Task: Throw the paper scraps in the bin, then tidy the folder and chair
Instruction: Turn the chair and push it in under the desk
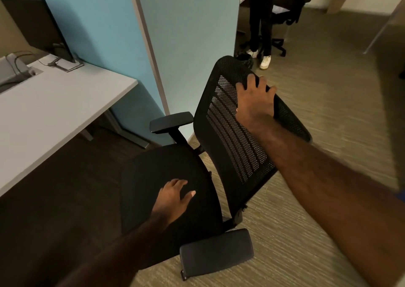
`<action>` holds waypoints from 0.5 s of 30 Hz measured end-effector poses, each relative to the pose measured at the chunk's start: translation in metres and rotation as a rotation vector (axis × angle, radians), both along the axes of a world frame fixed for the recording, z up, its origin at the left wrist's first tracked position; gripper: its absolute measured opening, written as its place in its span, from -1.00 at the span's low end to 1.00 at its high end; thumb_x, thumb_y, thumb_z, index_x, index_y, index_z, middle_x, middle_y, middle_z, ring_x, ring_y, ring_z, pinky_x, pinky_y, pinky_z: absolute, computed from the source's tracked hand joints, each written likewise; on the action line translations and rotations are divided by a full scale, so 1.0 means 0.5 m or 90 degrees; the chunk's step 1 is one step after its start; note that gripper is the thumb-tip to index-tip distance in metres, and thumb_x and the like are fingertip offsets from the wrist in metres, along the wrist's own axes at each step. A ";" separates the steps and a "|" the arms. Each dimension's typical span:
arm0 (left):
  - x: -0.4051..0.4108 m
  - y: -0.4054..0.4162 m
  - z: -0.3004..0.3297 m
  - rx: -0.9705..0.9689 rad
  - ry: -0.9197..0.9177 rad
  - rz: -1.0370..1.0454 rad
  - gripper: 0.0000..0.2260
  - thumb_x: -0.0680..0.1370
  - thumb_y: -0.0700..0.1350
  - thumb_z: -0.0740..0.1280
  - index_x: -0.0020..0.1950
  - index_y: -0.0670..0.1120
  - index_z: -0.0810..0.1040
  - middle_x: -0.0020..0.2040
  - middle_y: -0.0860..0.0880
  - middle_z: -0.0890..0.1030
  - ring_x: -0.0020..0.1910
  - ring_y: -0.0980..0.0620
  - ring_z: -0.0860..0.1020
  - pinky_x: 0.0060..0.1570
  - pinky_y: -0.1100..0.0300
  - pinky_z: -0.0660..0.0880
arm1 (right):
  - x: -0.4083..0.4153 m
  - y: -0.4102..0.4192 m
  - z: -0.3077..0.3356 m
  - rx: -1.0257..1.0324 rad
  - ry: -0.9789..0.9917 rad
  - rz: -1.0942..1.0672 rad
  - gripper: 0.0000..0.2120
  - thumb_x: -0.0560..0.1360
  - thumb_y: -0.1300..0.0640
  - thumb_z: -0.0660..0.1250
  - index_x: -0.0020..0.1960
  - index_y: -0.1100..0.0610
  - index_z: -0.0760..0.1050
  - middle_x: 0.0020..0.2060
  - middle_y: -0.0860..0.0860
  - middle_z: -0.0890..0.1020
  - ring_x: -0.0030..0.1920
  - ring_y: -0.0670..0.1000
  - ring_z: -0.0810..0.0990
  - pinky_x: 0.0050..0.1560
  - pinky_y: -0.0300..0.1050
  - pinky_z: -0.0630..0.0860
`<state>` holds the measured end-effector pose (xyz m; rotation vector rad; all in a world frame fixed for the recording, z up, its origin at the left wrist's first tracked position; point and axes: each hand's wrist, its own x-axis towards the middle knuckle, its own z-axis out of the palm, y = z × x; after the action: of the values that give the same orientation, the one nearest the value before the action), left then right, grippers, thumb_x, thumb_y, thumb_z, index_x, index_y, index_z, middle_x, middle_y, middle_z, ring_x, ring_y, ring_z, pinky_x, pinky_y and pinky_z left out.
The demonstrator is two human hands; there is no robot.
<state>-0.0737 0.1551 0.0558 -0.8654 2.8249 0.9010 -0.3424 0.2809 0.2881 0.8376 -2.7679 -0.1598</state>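
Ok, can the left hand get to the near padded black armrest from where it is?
Probably yes: the left hand rests open on the chair seat, and nothing lies between it and the near armrest.

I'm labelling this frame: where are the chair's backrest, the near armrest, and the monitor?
backrest (232, 133), head view, on the mesh panel.
near armrest (217, 250), head view, middle of the pad.
monitor (37, 23), head view, on the dark back panel.

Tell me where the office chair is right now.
In the head view, the chair stands on the carpet right of the desk, right hand gripping its backrest, left hand over its seat.
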 end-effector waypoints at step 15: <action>0.033 0.081 -0.074 -0.013 -0.083 -0.180 -0.34 0.51 0.48 0.10 0.46 0.13 0.42 0.46 0.09 0.46 0.42 0.13 0.41 0.38 0.10 0.37 | -0.003 0.006 -0.014 -0.003 0.024 -0.001 -0.29 0.47 0.07 0.53 0.56 0.09 0.36 0.57 0.23 0.27 0.55 0.34 0.29 0.45 0.40 0.35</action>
<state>-0.0572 0.1957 0.0187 -0.4883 2.7520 0.7496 -0.3438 0.2837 0.2812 0.8235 -2.7323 -0.1687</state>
